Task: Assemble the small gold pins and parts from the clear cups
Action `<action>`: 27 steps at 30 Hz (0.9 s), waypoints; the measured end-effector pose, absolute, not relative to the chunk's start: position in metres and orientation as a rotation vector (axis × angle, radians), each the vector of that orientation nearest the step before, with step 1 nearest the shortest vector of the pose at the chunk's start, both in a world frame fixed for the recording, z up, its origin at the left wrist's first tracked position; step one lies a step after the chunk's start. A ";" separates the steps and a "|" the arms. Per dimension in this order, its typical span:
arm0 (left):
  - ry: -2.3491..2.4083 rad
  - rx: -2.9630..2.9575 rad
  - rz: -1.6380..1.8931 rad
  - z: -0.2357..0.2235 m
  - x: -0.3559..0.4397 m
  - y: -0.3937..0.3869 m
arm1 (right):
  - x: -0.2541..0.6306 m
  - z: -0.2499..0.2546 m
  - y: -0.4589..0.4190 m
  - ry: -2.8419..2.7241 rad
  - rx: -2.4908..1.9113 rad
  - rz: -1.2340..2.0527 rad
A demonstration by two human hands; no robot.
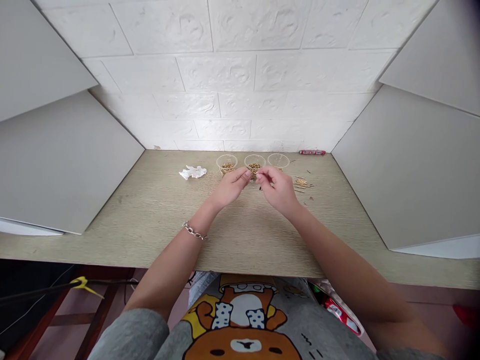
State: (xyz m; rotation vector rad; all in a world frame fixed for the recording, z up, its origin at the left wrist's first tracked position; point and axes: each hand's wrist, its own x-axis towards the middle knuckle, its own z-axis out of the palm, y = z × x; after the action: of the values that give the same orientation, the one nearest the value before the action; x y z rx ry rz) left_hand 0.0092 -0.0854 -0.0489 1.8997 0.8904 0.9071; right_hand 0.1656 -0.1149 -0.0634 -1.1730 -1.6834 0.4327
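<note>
My left hand (233, 186) and my right hand (276, 188) are close together above the table, thumbs and fingers pinched towards each other. Anything between the fingertips is too small to make out. Behind them stand three clear plastic cups: a left cup (227, 156), a middle cup (255, 156) and a right cup (278, 154). Small gold-coloured pieces (227, 166) lie in the left cup, and more gold pieces (254, 166) fill part of the middle one. My right hand partly covers the right cup, hiding most of its contents.
Thin gold-coloured sticks (301, 183) are piled on the table (247, 240) to the right, with a few loose dark bits around. A crumpled white tissue (193, 172) lies at left. Near the white wall (236, 75) rests a red tube (312, 152). Grey panels (423, 170) flank both sides.
</note>
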 end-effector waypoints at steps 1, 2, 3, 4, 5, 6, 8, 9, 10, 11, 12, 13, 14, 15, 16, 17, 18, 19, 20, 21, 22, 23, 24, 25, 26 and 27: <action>0.891 1.898 0.911 -0.049 0.009 -0.085 | 0.165 -0.063 -0.115 -1.654 -1.169 0.461; 0.888 1.894 0.910 -0.049 0.009 -0.086 | 0.165 -0.062 -0.115 -1.637 -1.168 0.483; 0.881 1.888 0.901 -0.049 0.010 -0.086 | 0.165 -0.062 -0.115 -1.631 -1.170 0.498; 0.873 1.879 0.887 -0.049 0.010 -0.086 | 0.164 -0.062 -0.115 -1.635 -1.175 0.506; 0.866 1.870 0.873 -0.049 0.011 -0.087 | 0.164 -0.062 -0.115 -1.646 -1.181 0.510; 0.859 1.862 0.861 -0.049 0.011 -0.087 | 0.164 -0.063 -0.115 -1.661 -1.187 0.512; 0.849 1.845 0.849 -0.049 0.012 -0.088 | 0.162 -0.064 -0.115 -1.689 -1.189 0.517; 0.844 1.835 0.850 -0.049 0.013 -0.089 | 0.162 -0.065 -0.115 -1.699 -1.188 0.518; 0.837 1.823 0.852 -0.050 0.014 -0.089 | 0.161 -0.065 -0.115 -1.707 -1.187 0.517; 0.825 1.805 0.853 -0.050 0.015 -0.089 | 0.161 -0.066 -0.115 -1.714 -1.183 0.515; 0.807 1.773 0.859 -0.051 0.016 -0.089 | 0.160 -0.067 -0.115 -1.716 -1.175 0.513; 0.783 1.725 0.868 -0.052 0.017 -0.089 | 0.160 -0.068 -0.115 -1.714 -1.164 0.513; 0.751 1.661 0.881 -0.054 0.019 -0.088 | 0.159 -0.069 -0.115 -1.708 -1.153 0.515; 0.715 1.584 0.895 -0.055 0.020 -0.088 | 0.159 -0.070 -0.114 -1.700 -1.142 0.518; 0.679 1.501 0.906 -0.057 0.022 -0.087 | 0.158 -0.071 -0.114 -1.690 -1.133 0.517; 0.647 1.421 0.910 -0.059 0.024 -0.087 | 0.158 -0.071 -0.114 -1.682 -1.129 0.511; 0.624 1.352 0.910 -0.060 0.025 -0.087 | 0.157 -0.072 -0.114 -1.677 -1.130 0.499; 0.610 1.298 0.907 -0.061 0.026 -0.087 | 0.157 -0.072 -0.114 -1.674 -1.135 0.482; 0.606 1.257 0.906 -0.061 0.027 -0.087 | 0.157 -0.072 -0.115 -1.673 -1.140 0.462; 0.606 1.227 0.906 -0.061 0.028 -0.087 | 0.156 -0.073 -0.115 -1.673 -1.144 0.445; 0.609 1.206 0.908 -0.061 0.028 -0.087 | 0.156 -0.073 -0.115 -1.674 -1.147 0.433; 0.613 1.188 0.908 -0.060 0.028 -0.088 | 0.157 -0.073 -0.115 -1.675 -1.149 0.426; 0.619 1.171 0.907 -0.058 0.028 -0.089 | 0.157 -0.073 -0.115 -1.672 -1.152 0.421; 0.626 1.153 0.905 -0.057 0.029 -0.090 | 0.157 -0.073 -0.115 -1.668 -1.158 0.414; 0.634 1.138 0.901 -0.055 0.029 -0.092 | 0.157 -0.073 -0.116 -1.666 -1.166 0.404; 0.643 1.127 0.898 -0.054 0.029 -0.093 | 0.158 -0.073 -0.116 -1.666 -1.175 0.388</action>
State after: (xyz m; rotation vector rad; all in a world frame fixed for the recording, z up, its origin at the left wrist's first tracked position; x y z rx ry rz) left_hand 0.0294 -0.0925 -0.0542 1.1267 0.6429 0.8979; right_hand 0.1578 -0.1161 -0.0735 -1.1748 -1.6657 0.3881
